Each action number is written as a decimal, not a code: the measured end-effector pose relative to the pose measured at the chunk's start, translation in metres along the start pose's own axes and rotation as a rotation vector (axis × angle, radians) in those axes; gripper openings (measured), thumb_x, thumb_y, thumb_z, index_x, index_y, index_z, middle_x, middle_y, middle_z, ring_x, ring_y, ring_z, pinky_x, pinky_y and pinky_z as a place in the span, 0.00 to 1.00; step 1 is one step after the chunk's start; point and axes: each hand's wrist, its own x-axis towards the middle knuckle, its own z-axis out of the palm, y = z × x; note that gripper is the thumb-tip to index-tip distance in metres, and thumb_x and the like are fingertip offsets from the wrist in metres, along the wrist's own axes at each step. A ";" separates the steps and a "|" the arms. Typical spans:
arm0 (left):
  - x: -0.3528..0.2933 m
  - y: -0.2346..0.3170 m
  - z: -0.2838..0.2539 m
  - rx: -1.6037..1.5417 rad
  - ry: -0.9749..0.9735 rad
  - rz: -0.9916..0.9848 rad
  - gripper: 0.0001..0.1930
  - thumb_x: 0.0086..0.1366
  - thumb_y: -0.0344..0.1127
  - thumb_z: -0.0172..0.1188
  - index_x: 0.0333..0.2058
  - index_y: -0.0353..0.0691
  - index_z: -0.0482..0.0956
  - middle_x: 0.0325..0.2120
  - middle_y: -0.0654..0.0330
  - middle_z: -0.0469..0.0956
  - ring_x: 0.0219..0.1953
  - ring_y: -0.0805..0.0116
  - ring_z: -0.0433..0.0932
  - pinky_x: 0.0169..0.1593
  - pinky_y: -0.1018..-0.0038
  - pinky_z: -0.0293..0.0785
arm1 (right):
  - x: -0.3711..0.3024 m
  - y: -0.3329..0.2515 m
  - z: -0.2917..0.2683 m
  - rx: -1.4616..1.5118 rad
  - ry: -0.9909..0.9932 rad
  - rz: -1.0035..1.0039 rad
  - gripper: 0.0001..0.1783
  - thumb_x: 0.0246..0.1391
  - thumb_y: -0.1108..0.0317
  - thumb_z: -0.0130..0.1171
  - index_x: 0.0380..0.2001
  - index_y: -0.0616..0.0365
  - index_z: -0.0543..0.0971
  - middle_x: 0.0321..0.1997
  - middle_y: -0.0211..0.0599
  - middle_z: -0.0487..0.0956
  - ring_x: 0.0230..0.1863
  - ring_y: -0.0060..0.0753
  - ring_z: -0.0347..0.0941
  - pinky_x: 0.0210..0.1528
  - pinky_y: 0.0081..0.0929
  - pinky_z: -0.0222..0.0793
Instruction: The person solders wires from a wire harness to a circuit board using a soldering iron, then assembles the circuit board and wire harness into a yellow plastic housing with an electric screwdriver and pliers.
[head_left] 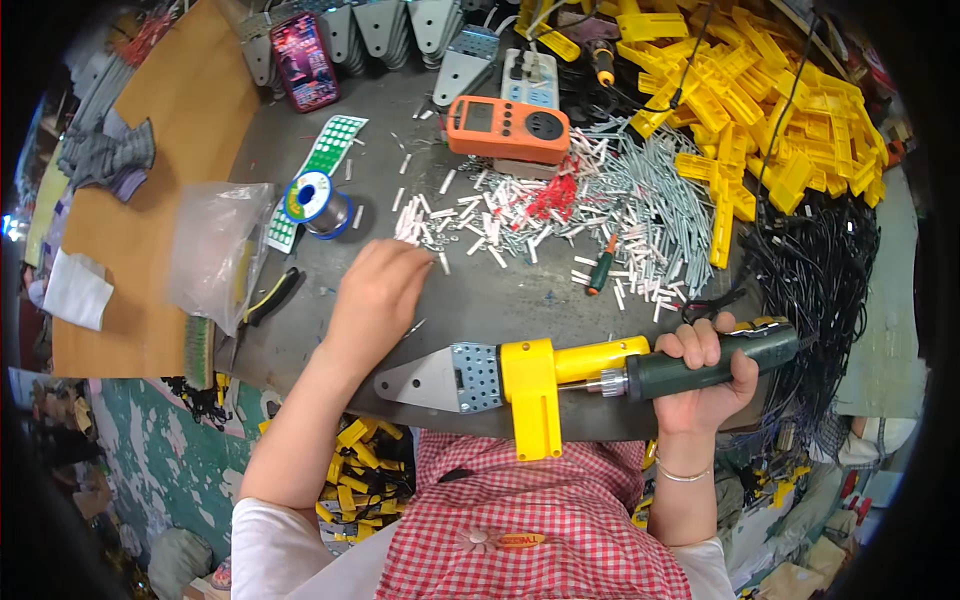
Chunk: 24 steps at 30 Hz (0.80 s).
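My left hand (375, 295) rests at the near edge of a pile of small white sleeves (412, 218) and metal washers. Its fingers are pressed together and point down; whatever they pinch is hidden. In my right hand (706, 375) is a dark green electric screwdriver (680, 374), lying sideways with its silver nose and thin bit pointing left. The bit reaches alongside a yellow plastic housing (532, 390) with a yellow handle. A grey pointed metal plate (420, 383) and a perforated metal bracket (475, 377) extend from the housing's left side, over the table's near edge.
Long screws (665, 200) heap beside an orange meter (508, 128). Yellow plastic housings (770, 100) pile at far right, above black cables (815, 290). Left lie a solder spool (318, 203), pliers (272, 297), a plastic bag (215, 245) and a brush (199, 352). A small screwdriver (602, 265) lies centre-right.
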 end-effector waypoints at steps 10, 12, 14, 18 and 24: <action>0.040 0.000 0.022 0.376 -0.333 0.266 0.04 0.54 0.27 0.63 0.30 0.37 0.78 0.33 0.58 0.72 0.42 0.58 0.73 0.48 0.63 0.70 | -0.002 0.000 0.000 0.014 0.016 -0.008 0.22 0.54 0.65 0.64 0.52 0.57 0.76 0.29 0.29 0.69 0.33 0.26 0.64 0.47 0.31 0.64; 0.041 0.003 0.018 0.415 -0.356 0.282 0.04 0.54 0.27 0.63 0.28 0.38 0.78 0.32 0.58 0.72 0.42 0.58 0.73 0.48 0.63 0.70 | -0.002 0.001 0.000 0.015 0.021 -0.012 0.22 0.54 0.65 0.65 0.52 0.57 0.76 0.29 0.29 0.69 0.33 0.26 0.64 0.47 0.31 0.64; 0.040 0.005 0.013 0.337 -0.330 0.254 0.05 0.53 0.26 0.65 0.29 0.37 0.79 0.33 0.58 0.75 0.42 0.57 0.76 0.48 0.62 0.73 | -0.003 0.001 -0.001 0.016 0.029 -0.009 0.22 0.54 0.65 0.65 0.52 0.57 0.76 0.29 0.29 0.69 0.33 0.26 0.64 0.47 0.31 0.64; 0.006 0.046 0.004 -0.145 -0.042 0.048 0.11 0.49 0.18 0.68 0.32 0.37 0.82 0.33 0.56 0.84 0.35 0.57 0.84 0.40 0.67 0.80 | -0.005 -0.002 -0.008 0.021 0.042 -0.016 0.22 0.55 0.64 0.63 0.52 0.56 0.76 0.29 0.29 0.69 0.33 0.27 0.64 0.47 0.32 0.63; -0.059 0.097 0.002 -0.346 0.002 -0.083 0.11 0.47 0.17 0.67 0.30 0.37 0.81 0.31 0.56 0.85 0.32 0.60 0.84 0.38 0.71 0.79 | 0.000 0.001 -0.007 0.051 0.011 0.005 0.21 0.55 0.66 0.62 0.52 0.59 0.75 0.29 0.28 0.68 0.33 0.26 0.63 0.48 0.30 0.63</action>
